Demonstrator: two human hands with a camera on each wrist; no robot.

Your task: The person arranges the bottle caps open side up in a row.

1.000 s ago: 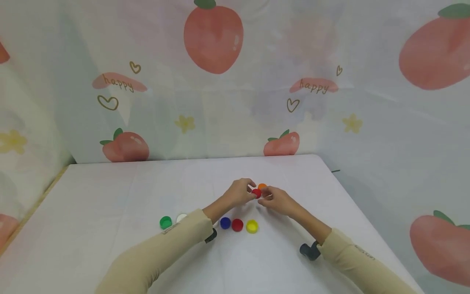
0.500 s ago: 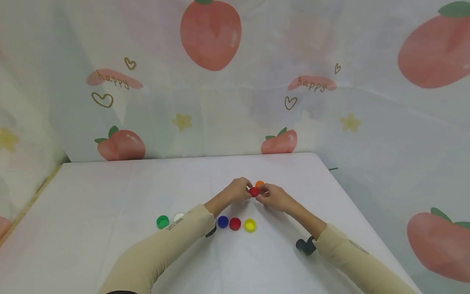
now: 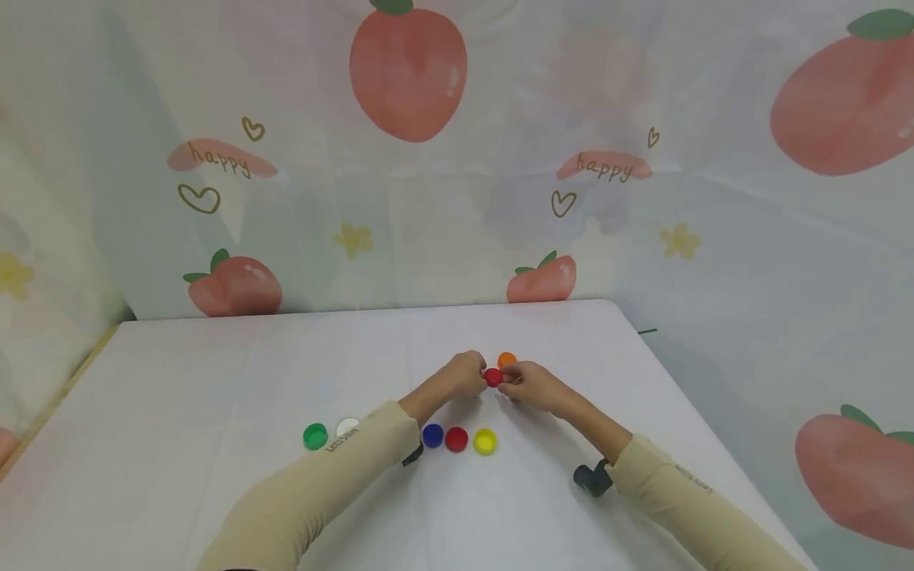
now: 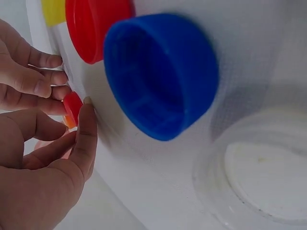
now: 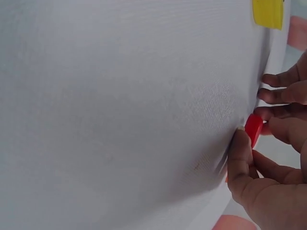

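Note:
A red bottle cap [image 3: 493, 377] sits between my two hands, close over the far part of the white table. My left hand [image 3: 466, 376] grips its left edge with thumb and fingertips. From the other side, my right hand [image 3: 534, 386] holds it by the right edge with curled fingers. In the left wrist view the red cap [image 4: 73, 106] stands on edge among fingertips of both hands. Just behind lies an orange cap [image 3: 506, 359], partly covered in the wrist views.
Nearer me, a blue cap [image 3: 432, 435], a second red cap [image 3: 457, 439] and a yellow cap [image 3: 485, 442] form a row. Left of them lie a green cap [image 3: 315, 436] and a whitish cap [image 3: 347, 427], the latter partly behind my left sleeve. A fruit-print curtain [image 3: 428, 198] hangs behind the table.
My right fingertips have come in to the red cap, and my left fingers have closed in on it. The cap now shows its rounder top. The other caps lie as before.

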